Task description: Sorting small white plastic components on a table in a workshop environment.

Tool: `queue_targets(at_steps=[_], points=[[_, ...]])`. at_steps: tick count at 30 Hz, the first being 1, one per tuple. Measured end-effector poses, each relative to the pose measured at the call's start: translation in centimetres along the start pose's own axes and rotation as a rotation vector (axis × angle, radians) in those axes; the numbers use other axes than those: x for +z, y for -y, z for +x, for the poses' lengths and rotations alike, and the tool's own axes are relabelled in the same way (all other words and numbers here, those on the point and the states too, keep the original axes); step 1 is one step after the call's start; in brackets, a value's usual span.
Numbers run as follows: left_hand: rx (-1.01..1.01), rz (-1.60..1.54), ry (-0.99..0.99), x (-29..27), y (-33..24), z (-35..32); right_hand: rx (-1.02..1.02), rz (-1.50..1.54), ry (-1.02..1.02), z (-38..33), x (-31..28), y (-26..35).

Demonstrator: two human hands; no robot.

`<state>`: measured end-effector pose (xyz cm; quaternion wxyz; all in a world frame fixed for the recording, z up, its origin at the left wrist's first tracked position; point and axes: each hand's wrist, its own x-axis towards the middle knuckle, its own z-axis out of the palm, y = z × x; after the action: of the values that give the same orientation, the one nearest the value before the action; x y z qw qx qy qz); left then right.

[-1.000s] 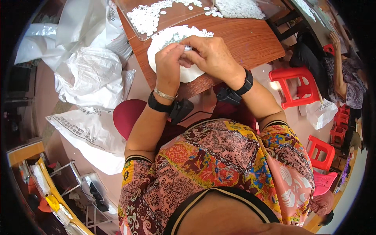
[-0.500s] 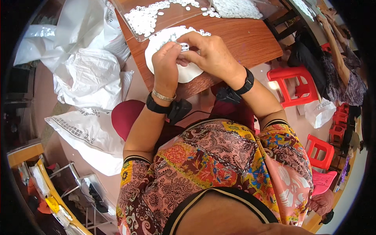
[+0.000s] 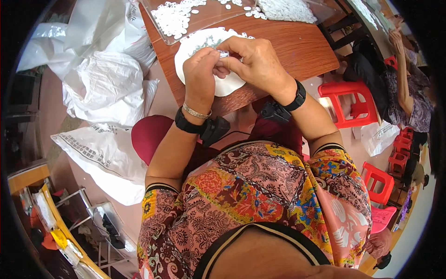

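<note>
Above a white round mat (image 3: 230, 87) at the table's near edge, my two hands meet. Between the fingertips is a small white plastic piece (image 3: 224, 54), mostly covered by the fingers. My left hand (image 3: 200, 74) is closed, its thumb and bent fingers pinching the piece from the left. From the right, thumb and forefinger of my right hand (image 3: 258, 60) pinch the same piece. A pile of small grey metal-looking parts (image 3: 207, 42) lies on the mat just beyond the left fingers. Their exact kind is too small to tell.
Loose white oval pieces (image 3: 171, 19) lie in a clear tray on the brown wooden table (image 3: 297, 49). More white pieces (image 3: 285, 10) fill a block at the far right. White sacks (image 3: 104, 86) crowd the floor at left. Right are a red stool (image 3: 348, 103) and a seated person (image 3: 409, 93).
The white piece has tilted and is more hidden by my fingers. Both hands stay together over the mat. The whole view has shifted slightly.
</note>
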<state>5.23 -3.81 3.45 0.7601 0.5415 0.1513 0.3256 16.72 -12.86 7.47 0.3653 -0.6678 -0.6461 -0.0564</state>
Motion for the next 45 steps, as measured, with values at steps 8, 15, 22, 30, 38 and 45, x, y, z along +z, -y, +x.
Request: queue_targets(at_steps=[8, 15, 22, 30, 38, 45], points=[[0.039, 0.046, -0.032, 0.0, -0.6, -0.2, -0.042, 0.011, -0.035, 0.1, 0.6, 0.1], [0.070, 0.120, 0.065, -0.2, -1.4, -0.3, -0.069, 0.080, -0.018, 0.5, -1.2, 0.3], [0.062, 0.053, 0.110, -0.4, -0.8, -0.3, -0.043, 0.197, 0.081, 0.5, -2.1, 0.5], [0.100, 0.080, 0.090, -0.3, -1.0, -0.3, 0.115, 0.410, 0.105, 0.1, -2.1, 0.3], [0.071, 0.067, 0.089, -0.2, -1.1, -0.4, 0.006, 0.154, 0.054, 0.0, -1.8, 0.8], [0.064, 0.061, 0.082, -0.1, -0.9, -0.2, -0.019, 0.097, 0.039, 0.1, -1.8, 0.6]])
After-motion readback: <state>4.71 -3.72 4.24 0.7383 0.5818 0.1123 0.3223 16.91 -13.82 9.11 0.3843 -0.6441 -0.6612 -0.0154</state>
